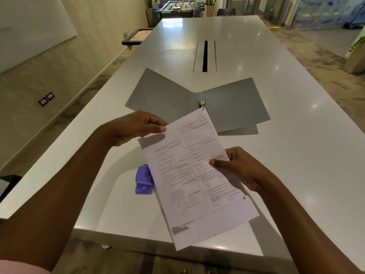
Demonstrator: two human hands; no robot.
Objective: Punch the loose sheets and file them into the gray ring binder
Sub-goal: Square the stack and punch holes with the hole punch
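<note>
At the time of inspection both hands were pinching a printed sheet [197,175] held in the air above the near part of the desk [286,135]. The left hand [136,127] gripped the sheet's upper left edge between thumb and fingers; the right hand [239,169] gripped its right edge, thumb on the printed face. Whether one sheet or several lay together could not be determined, and no punched holes could be made out. The gray ring binder [197,99] lay open and flat on the desk beyond the hands, its ring mechanism [201,103] upright at the spine, just past the sheet's far corner. A purple hole punch [144,180] sat on the desk near the left forearm, partly hidden behind the sheet. In my judgement the paper is light, limp and easily creased or torn, so it is best held at two opposite edges, as observed, keeping it taut; a single-edge hold would let it droop. The punch looks small and rigid and will likely want steadying from above, as the glossy desk surface may let it slide. The binder covers appeared stiff and stable. Room for movement was ample: the desk was otherwise bare apart from a central cable slot [205,56], and open surface extended to both sides. The near desk edge ran beneath the sheet's lower corner, a point to watch when setting paper down.
</note>
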